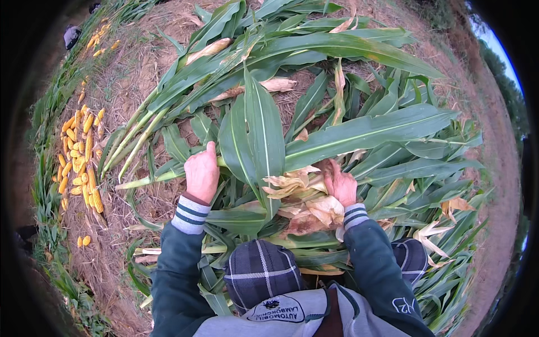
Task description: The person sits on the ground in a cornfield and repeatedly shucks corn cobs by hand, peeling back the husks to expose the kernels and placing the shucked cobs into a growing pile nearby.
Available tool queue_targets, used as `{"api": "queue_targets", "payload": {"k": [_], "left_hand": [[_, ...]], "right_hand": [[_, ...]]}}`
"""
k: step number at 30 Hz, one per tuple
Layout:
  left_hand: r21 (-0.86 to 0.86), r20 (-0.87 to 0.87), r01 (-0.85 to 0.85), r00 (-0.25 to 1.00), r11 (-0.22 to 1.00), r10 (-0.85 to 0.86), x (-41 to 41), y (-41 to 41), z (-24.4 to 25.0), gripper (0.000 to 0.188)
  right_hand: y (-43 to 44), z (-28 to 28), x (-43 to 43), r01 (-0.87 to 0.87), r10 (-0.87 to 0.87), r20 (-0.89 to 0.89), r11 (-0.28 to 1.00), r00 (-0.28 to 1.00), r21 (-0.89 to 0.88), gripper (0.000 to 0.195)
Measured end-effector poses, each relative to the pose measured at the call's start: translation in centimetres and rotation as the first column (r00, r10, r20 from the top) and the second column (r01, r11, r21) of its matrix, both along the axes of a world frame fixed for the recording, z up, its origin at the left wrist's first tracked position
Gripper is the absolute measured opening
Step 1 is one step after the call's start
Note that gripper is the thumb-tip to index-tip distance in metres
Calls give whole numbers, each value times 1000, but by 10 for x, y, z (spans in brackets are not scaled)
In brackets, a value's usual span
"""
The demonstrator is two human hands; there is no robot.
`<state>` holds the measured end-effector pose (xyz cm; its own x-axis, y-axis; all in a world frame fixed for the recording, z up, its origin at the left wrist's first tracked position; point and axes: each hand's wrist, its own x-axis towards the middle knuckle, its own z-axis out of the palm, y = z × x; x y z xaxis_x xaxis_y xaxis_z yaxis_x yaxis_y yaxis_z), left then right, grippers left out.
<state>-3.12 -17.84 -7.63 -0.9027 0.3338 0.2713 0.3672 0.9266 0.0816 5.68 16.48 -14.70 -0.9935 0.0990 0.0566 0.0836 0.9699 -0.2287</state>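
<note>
My left hand [202, 175] is closed around a green corn stalk [166, 176], whose cut end points left. Broad green leaves [264, 130] rise from that stalk between my two hands. On the other side, my right hand [342, 185] has its fingers bent at dry, pale corn husks [324, 208], seemingly pinching them; the fingertips are partly hidden. The husks are loose and peeled back, with brown stains. No yellow kernels show among them.
Several husked yellow corn ears [80, 164] lie in a pile on straw-littered soil at left. More cut corn stalks with leaves [236, 71] stretch across the far side and the right. My plaid-clad knee [263, 271] is close below the husks.
</note>
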Motion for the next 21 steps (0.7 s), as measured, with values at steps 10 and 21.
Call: {"api": "queue_targets", "payload": {"k": [10, 21], "left_hand": [[-162, -369, -231, 916, 959, 158, -11, 78, 132, 18], [56, -157, -228, 959, 972, 234, 20, 105, 110, 54]], "right_hand": [[-64, 217, -26, -350, 67, -753, 910, 655, -224, 33], [4, 199, -106, -149, 240, -437, 961, 867, 232, 25]]}}
